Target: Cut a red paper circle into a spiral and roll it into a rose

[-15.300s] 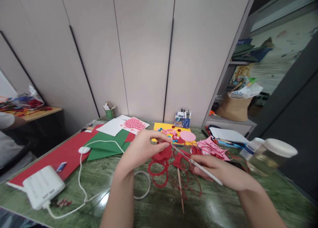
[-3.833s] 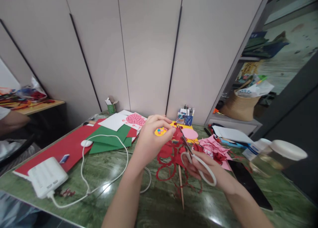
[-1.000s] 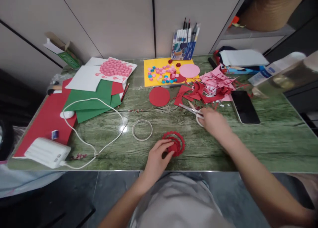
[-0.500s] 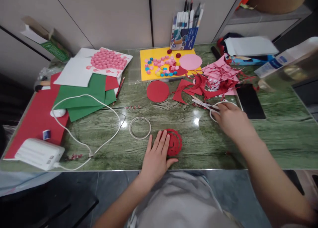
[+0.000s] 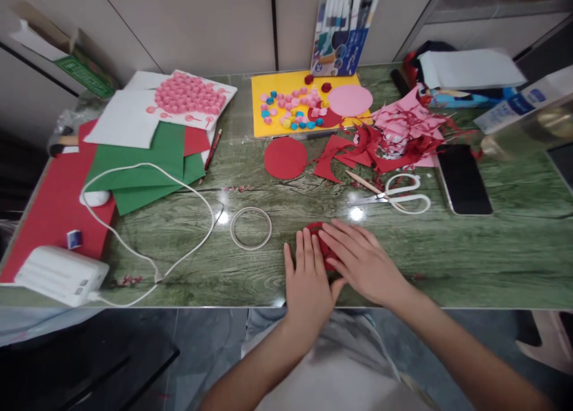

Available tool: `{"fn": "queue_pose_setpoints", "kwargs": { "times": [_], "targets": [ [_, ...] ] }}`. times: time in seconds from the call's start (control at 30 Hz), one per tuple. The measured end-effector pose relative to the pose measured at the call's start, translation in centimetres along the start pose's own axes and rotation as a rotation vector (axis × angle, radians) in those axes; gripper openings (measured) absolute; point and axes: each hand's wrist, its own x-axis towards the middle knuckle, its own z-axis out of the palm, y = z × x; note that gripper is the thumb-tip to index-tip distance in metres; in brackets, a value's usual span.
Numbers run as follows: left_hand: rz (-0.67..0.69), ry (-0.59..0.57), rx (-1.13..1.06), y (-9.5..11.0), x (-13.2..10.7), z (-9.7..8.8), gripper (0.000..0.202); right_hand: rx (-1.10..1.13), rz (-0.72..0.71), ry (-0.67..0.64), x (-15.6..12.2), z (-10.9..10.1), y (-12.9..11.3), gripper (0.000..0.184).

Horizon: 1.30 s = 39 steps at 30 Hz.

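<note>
Both hands lie on a red round paper cut-out (image 5: 327, 257) near the table's front edge, covering most of it. My left hand (image 5: 310, 273) is flat, its fingers stretched over the left side of the cut-out. My right hand (image 5: 364, 263) also lies flat, fingers extended over the right side. White-handled scissors (image 5: 390, 199) rest on the table above my right hand, beside a wooden stick with a pointed tip (image 5: 363, 180). A plain red paper circle (image 5: 285, 158) lies farther back. To the left of my left hand is a thin pale ring (image 5: 251, 247).
Red and pink paper scraps (image 5: 398, 133) are heaped behind the scissors, next to a phone (image 5: 465, 181). A yellow sheet (image 5: 268, 127) bears small coloured balls. A marker pack (image 5: 338, 46) stands at the back. On the left are green paper (image 5: 147, 199), a white cable (image 5: 199, 190) and a white power bank (image 5: 60, 275).
My right hand has let go of the scissors, leaving them on the table, and has moved left and nearer onto the red cut-out. My left hand stays on the cut-out. The view has shifted slightly.
</note>
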Motion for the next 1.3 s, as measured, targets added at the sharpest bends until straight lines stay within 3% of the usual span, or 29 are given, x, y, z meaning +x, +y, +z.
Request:
{"fn": "queue_pose_setpoints", "kwargs": {
  "times": [0.1, 0.2, 0.27, 0.37, 0.53, 0.73, 0.83, 1.07, 1.2, 1.3],
  "targets": [
    [0.091, 0.019, 0.016, -0.8, -0.6, -0.6, 0.074, -0.055, 0.03, -0.092, -0.4, 1.2, -0.3, 0.048],
    [0.25, 0.035, 0.01, -2.6, -1.7, -1.2, 0.061, -0.083, 0.064, -0.13, -0.4, 1.4, 0.2, 0.049],
    [0.284, 0.001, 0.006, -3.8, -2.3, -1.4, 0.055, -0.088, 0.079, -0.134, -0.3, 1.3, 0.3, 0.05],
    [0.281, -0.028, 0.016, -4.7, -2.6, -1.2, 0.055, -0.094, 0.098, -0.109, -0.3, 1.3, -0.1, 0.051],
    [0.255, -0.065, 0.016, -4.5, -2.4, -1.1, 0.057, -0.112, 0.025, -0.05, -0.8, 1.2, -0.8, 0.049],
    [0.231, -0.085, -0.004, -4.8, -1.9, -1.4, 0.055, -0.14, 0.231, -0.061, -0.6, 1.3, -1.0, 0.051],
    [0.216, -0.092, -0.014, -5.0, -1.5, -1.5, 0.055, -0.137, 0.268, -0.033, -0.4, 1.3, -1.4, 0.053],
    [0.305, -0.105, -0.08, -5.9, -0.6, -1.9, 0.056, -0.107, 0.121, 0.048, -0.7, 0.0, -0.9, 0.045],
    [0.402, -0.099, -0.129, -7.1, 0.2, -2.2, 0.053, -0.086, 0.105, -0.031, -0.6, 0.2, 0.1, 0.039],
    [0.381, -0.046, -0.169, -7.4, 0.6, -2.2, 0.048, -0.07, 0.143, -0.072, -0.5, 0.9, 0.4, 0.039]
  ]
}}
